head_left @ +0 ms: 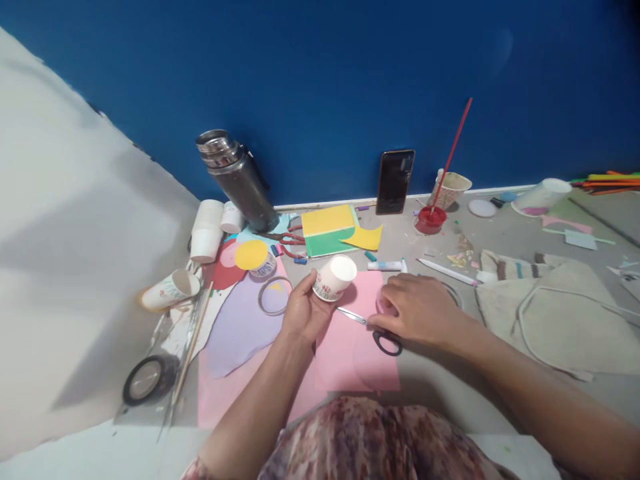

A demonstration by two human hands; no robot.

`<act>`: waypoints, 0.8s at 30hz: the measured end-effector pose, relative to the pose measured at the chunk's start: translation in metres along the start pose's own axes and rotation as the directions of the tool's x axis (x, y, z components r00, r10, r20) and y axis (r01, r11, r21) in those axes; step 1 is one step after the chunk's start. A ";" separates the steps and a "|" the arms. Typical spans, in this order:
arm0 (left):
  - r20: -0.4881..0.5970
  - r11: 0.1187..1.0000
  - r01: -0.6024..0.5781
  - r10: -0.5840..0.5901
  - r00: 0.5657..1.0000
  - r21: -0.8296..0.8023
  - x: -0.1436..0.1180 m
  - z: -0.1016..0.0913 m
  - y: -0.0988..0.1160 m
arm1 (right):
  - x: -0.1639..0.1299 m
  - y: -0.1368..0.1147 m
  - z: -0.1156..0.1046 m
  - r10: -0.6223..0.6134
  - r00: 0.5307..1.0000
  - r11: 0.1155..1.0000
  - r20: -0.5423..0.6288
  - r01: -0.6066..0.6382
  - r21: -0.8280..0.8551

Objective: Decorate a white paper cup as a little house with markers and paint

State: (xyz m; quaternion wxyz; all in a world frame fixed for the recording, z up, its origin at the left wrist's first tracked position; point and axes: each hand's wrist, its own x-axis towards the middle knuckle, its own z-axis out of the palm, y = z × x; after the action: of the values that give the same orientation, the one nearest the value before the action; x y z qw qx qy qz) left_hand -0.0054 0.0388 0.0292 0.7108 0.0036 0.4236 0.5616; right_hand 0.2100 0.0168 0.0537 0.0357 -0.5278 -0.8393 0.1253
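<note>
My left hand (pixel 304 312) is wrapped round a white paper cup (pixel 343 270) with a printed pattern. The cup tilts, its pale round end facing up and to the right. Over on the right, my right hand (pixel 417 308) has its fingers curled together on a small pink piece (pixel 386 301), mostly hidden by them. Scissors (pixel 356 316) with black handles lie just under its thumb, on a pink paper sheet (pixel 345 367); whether the thumb touches them I cannot tell. A tape ring (pixel 274 308) lies to the left of the cup.
A steel flask (pixel 237 183) and a phone (pixel 395 181) stand near the blue wall. Paper cups (pixel 206 230), a glue tube (pixel 386 265), a white pen (pixel 445 271) and a red paint pot (pixel 430 220) are around. A cloth bag (pixel 565 313) lies right, black tape (pixel 145 380) left.
</note>
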 end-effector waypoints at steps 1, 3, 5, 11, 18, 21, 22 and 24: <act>0.002 1.000 0.000 0.000 1.000 0.002 0.000 0.000 0.000 | 0.000 -0.003 0.000 0.005 1.000 1.000 0.028 -0.004 -0.024; 0.000 1.000 0.004 -0.004 1.000 0.002 0.000 0.000 0.001 | 0.001 -0.003 0.000 0.025 0.997 0.999 0.072 -0.022 -0.040; -0.008 1.000 0.003 -0.003 1.000 -0.002 -0.001 0.001 0.001 | 0.003 0.000 -0.003 0.066 0.994 0.998 0.091 -0.065 -0.016; -0.041 1.000 -0.006 0.006 0.999 -0.011 -0.001 0.005 0.000 | 0.004 0.012 -0.017 0.183 0.983 0.975 -0.023 -0.179 0.135; -0.031 1.000 0.003 -0.003 1.000 -0.005 -0.001 0.005 0.000 | 0.003 -0.002 0.009 0.107 0.994 0.981 0.020 -0.102 -0.163; -0.039 1.000 0.008 -0.008 0.999 -0.003 -0.001 0.004 0.000 | 0.004 -0.001 0.011 0.117 0.993 0.975 0.012 -0.113 -0.191; -0.043 1.000 0.011 -0.011 0.999 -0.009 0.000 0.004 -0.001 | 0.004 0.001 0.008 0.128 0.992 0.979 0.006 -0.125 -0.163; -0.048 1.000 0.013 -0.014 0.999 -0.028 0.001 0.002 -0.001 | 0.003 0.007 0.001 0.150 0.987 0.988 -0.050 -0.151 -0.018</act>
State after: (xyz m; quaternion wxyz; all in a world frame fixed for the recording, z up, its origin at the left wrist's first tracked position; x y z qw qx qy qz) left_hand -0.0029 0.0404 0.0289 0.7040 -0.0228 0.4329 0.5625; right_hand 0.2144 0.0218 0.0509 0.0406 -0.5930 -0.7972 0.1057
